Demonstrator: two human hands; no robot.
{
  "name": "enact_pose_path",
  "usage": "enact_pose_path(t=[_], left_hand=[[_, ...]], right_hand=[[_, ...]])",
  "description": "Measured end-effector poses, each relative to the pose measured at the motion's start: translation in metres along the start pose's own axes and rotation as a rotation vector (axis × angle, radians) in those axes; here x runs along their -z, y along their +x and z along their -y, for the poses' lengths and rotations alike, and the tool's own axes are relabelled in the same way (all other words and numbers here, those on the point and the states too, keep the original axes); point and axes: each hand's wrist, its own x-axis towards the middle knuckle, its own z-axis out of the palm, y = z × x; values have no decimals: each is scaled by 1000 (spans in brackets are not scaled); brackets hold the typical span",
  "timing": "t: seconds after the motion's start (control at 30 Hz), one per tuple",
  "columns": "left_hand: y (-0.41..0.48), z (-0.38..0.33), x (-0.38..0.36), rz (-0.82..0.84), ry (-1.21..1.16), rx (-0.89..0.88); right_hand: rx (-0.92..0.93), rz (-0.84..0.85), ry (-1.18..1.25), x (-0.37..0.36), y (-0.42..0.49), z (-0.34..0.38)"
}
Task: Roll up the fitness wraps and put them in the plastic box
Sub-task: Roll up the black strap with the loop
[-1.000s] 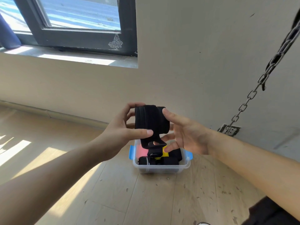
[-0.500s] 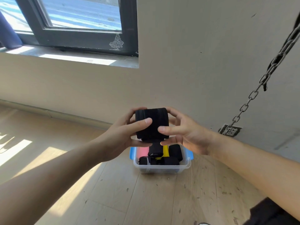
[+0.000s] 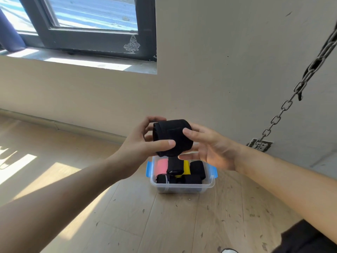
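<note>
Far to the left, a dark-framed window (image 3: pixel 87 33) sits above a pale sill, and bright patches of sun fall across the light wooden plank floor (image 3: pixel 127 216). The person's left hand (image 3: pixel 142 148) reaches in from the lower left: its thumb lies across the front of a black rolled-up fabric fitness wrap (image 3: pixel 173 136), and its fingers curl over the roll's far side, so that it grips the roll's left end. The wrap is wound into a thick cylinder, lies roughly level and is held in the air between both hands.

Below it in the view, a clear plastic box with blue side clips (image 3: pixel 182 189) stands on the floor close to the beige wall. Inside lie a pink roll (image 3: pixel 160 165), a yellow roll (image 3: pixel 186 167) and several black rolls (image 3: pixel 197 168), packed together.

The right hand (image 3: pixel 213 150) holds the wrap's right end, with the thumb pressed on the front and the fingers curled beneath and behind it. Farther right, a steel link chain (image 3: pixel 284 106) slants down from the upper corner to a metal plate (image 3: pixel 259 145) on the wall.
</note>
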Motion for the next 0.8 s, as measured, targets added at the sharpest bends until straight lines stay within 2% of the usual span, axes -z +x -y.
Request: enact_pose_path(t=[0.1, 0.17, 0.33, 0.57, 0.7, 0.8], left_hand=[[-1, 8, -7, 4, 123, -47], [1, 14, -11, -5, 124, -30], [14, 29, -17, -40, 16, 133], [33, 52, -25, -129, -113, 267], [47, 73, -25, -79, -33, 332], [59, 101, -22, 0, 201, 342]], right_hand=[[5, -2, 21, 5, 3, -3], [11, -57, 1, 11, 6, -5], [40, -292, -48, 23, 18, -11], [68, -422, -20, 32, 28, -41], [-3, -472, -108, 49, 35, -64], [-75, -501, -243, 75, 44, -78]])
